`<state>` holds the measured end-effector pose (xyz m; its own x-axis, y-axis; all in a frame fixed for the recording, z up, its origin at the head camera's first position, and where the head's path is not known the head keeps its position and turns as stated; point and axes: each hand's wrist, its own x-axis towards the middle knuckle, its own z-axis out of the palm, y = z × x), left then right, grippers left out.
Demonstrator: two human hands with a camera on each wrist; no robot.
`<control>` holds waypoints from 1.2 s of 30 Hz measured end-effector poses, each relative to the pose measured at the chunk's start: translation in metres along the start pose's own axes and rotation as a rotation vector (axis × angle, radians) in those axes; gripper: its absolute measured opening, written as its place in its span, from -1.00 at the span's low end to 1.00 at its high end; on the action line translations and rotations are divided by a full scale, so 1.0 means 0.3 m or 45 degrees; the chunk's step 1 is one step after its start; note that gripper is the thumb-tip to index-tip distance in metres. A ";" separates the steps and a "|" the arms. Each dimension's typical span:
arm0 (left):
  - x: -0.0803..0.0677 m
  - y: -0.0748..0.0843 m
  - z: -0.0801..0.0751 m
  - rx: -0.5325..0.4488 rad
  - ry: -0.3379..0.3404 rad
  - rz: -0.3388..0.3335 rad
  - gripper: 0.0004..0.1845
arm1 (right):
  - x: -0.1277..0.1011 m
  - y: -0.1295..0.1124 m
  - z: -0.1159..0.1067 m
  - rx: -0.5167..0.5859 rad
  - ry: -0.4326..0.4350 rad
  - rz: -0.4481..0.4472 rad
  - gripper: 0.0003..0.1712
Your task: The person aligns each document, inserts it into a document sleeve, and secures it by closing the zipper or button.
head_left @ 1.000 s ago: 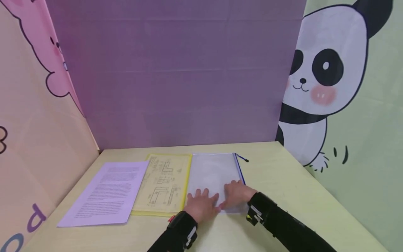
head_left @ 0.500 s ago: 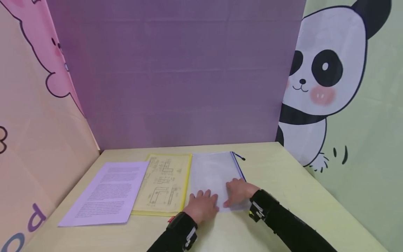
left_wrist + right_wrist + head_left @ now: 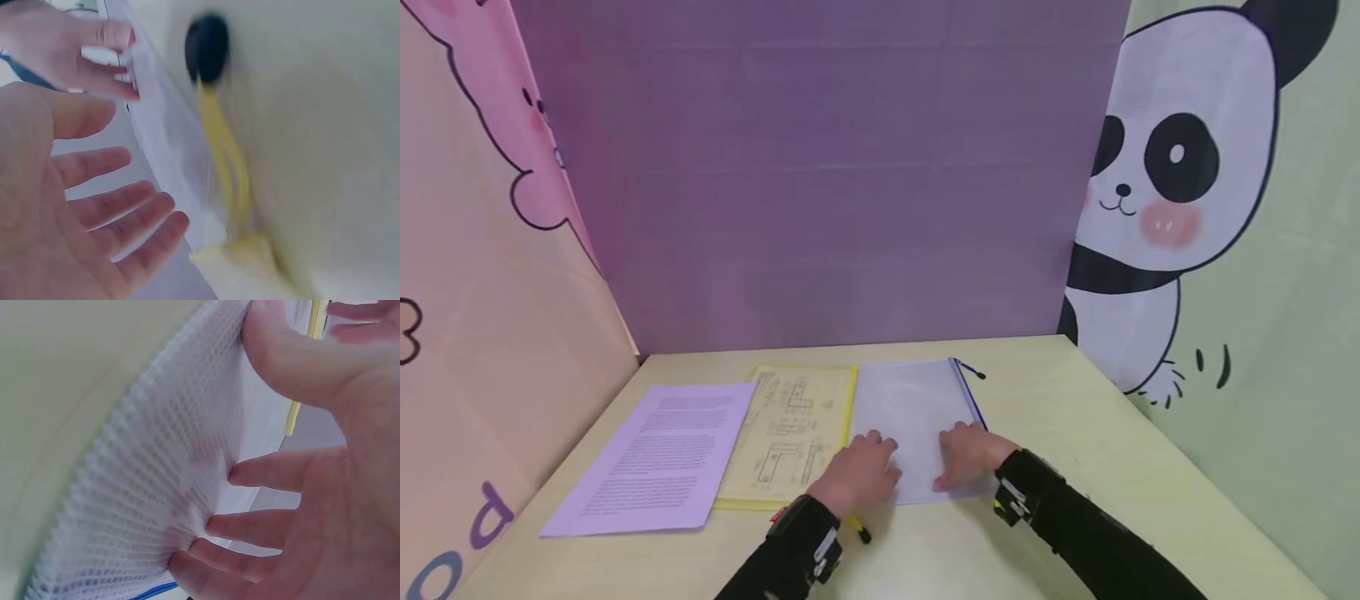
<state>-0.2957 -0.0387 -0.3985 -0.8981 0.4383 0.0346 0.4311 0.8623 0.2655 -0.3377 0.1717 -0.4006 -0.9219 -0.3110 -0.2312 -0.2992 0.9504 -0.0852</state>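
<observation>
with the right hand flat, fingers pressing the mesh pouch on the surface beside the yellow folder, the open left hand should probably press gently.

The mesh pouch is translucent white with a fine grid weave, edged along one side by a blue zip with a dark pull. Beside it lies a yellow folder showing black line drawings, and next to that a pale lilac sheet covered in dark printed text. The surface is light yellow-green. The back panel is plain purple. A black-and-white panda with pink cheeks decorates the green wall. Both sleeves are black.
</observation>
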 end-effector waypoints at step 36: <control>-0.301 -0.762 -0.241 0.097 0.435 -0.558 -0.68 | -0.019 0.013 -0.022 -0.007 -0.010 -0.076 -0.19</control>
<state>-0.3195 -0.2935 -0.3927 -0.9662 -0.0613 0.2503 0.0048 0.9669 0.2552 -0.3353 0.1773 -0.3931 -0.9005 -0.3669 -0.2335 -0.3548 0.9303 -0.0936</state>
